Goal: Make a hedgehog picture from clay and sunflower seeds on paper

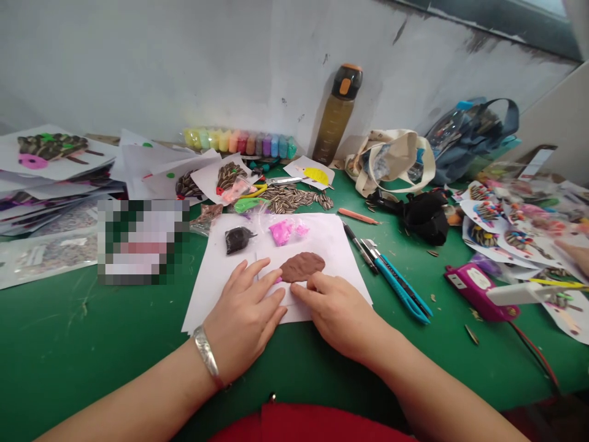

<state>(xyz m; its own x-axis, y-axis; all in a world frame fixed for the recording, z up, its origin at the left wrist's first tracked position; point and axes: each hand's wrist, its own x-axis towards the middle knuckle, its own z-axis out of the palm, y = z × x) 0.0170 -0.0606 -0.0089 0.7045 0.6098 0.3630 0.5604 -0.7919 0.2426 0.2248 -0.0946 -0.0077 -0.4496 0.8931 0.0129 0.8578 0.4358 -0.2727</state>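
A flattened brown oval of modelling clay (302, 267) lies on white paper (340, 245). My left hand (246, 310), with a silver bracelet at the wrist, rests palm down at its left, fingers spread. Beside its index fingertip shows a small pinkish-purple bit (278, 280), at the clay's left end. My right hand (338, 313) is at the clay's lower edge, one digit stretched toward it and the other fingers bent; I see nothing held in it. Above the oval lie a bag of black clay (237, 239) and a bag of pink clay (281, 232).
Sunflower seeds (294, 200) and scissors (280, 182) lie behind the paper. A blue-handled tool (400, 288) and pens (359, 247) are at right, near a magenta box (481, 291). A bottle (338, 116) stands by the wall. Another person's hand (575, 255) shows far right.
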